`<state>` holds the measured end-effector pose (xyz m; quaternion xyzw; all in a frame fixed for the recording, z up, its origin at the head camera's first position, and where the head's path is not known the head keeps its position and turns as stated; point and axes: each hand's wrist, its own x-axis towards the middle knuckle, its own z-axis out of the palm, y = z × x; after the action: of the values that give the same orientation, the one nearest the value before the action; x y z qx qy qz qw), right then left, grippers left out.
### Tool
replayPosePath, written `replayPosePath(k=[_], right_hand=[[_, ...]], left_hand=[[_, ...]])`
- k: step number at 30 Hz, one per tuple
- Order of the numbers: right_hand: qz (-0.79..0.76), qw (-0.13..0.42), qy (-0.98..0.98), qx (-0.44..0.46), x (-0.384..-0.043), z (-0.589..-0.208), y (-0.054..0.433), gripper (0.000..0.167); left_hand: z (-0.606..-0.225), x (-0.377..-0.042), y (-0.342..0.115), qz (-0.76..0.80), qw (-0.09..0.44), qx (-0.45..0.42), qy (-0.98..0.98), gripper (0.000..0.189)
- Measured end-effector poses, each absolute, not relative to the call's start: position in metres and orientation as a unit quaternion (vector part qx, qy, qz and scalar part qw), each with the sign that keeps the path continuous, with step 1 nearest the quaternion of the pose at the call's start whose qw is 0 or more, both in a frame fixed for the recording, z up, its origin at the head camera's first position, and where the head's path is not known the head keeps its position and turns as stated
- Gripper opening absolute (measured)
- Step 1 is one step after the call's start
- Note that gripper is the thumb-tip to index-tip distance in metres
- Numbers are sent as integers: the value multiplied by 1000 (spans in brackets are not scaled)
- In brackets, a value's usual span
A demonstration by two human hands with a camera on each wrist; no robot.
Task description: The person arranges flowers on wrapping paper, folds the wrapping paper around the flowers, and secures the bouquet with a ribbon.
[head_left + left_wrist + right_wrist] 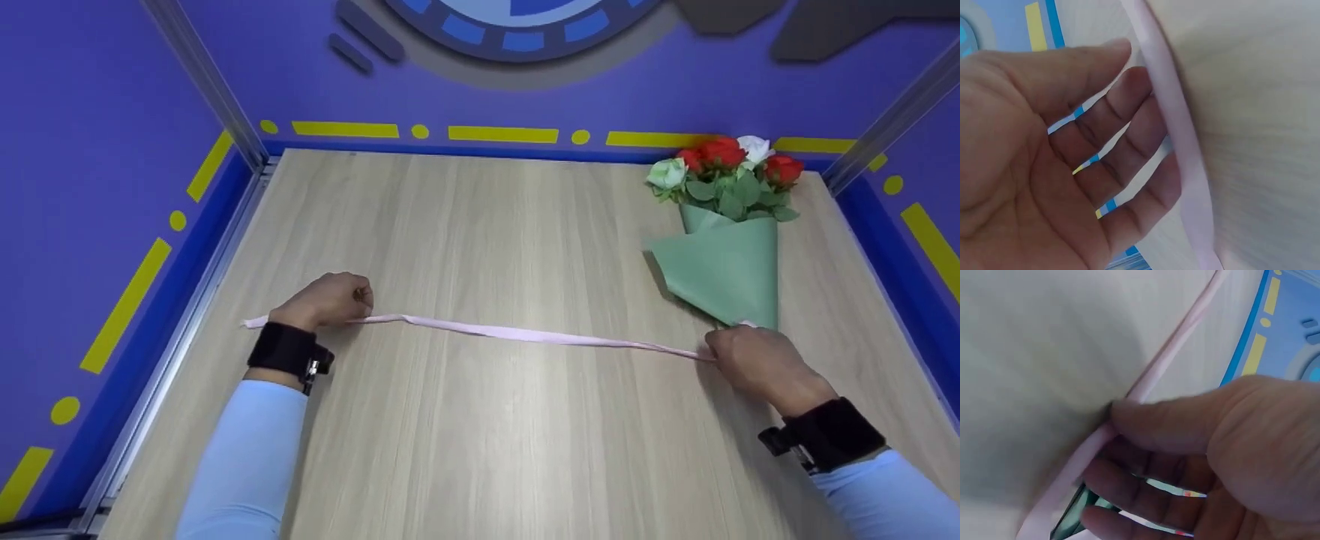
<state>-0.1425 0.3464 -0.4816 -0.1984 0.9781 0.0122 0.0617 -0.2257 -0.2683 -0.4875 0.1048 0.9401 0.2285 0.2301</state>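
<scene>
A long pale pink ribbon [517, 332] stretches across the wooden table from left to right. At its right part, my right hand [761, 367] pinches the ribbon between thumb and index finger; the right wrist view shows the ribbon [1171, 346] passing under the thumb tip. My left hand [326, 298] is over the ribbon's left part. In the left wrist view its fingers [1145, 121] are loosely bent with the tips right at the ribbon [1176, 112], while the thumb stands apart from them. The ribbon's left end sticks out beyond that wrist.
A bouquet of red and white roses [724, 154] in green wrapping paper [724, 266] lies at the right, its lower end close behind my right hand. Blue walls [480, 105] with yellow marks enclose the wooden table [465, 225] at the back and sides.
</scene>
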Motion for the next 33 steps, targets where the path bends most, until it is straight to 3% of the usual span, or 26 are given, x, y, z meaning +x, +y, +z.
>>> replayPosePath(k=[4,7,12,19,23,26,30,33], right_hand=[[26,40,980,-195,-134,-478,356,29],[36,45,982,-179,-128,-476,363,29],[71,8,986,-153,-122,-479,373,25],[30,-19,995,-89,-127,-483,378,16],[16,-109,984,-142,-122,-488,361,11],[9,-153,970,-191,-120,-498,343,18],[5,-138,967,-216,-125,-511,327,20],[10,-132,966,-221,-130,-515,323,24]], left_hand=[[-485,-222,-262,232,274,107,927,27],[-486,-218,-257,210,291,114,926,21],[-490,-215,-250,213,279,121,929,4],[-491,-214,-249,226,261,103,933,9],[-489,-211,-239,214,232,117,942,23],[-489,-210,-228,209,214,145,943,24],[-492,-208,-221,215,229,165,935,5],[-494,-206,-222,220,245,157,931,7]])
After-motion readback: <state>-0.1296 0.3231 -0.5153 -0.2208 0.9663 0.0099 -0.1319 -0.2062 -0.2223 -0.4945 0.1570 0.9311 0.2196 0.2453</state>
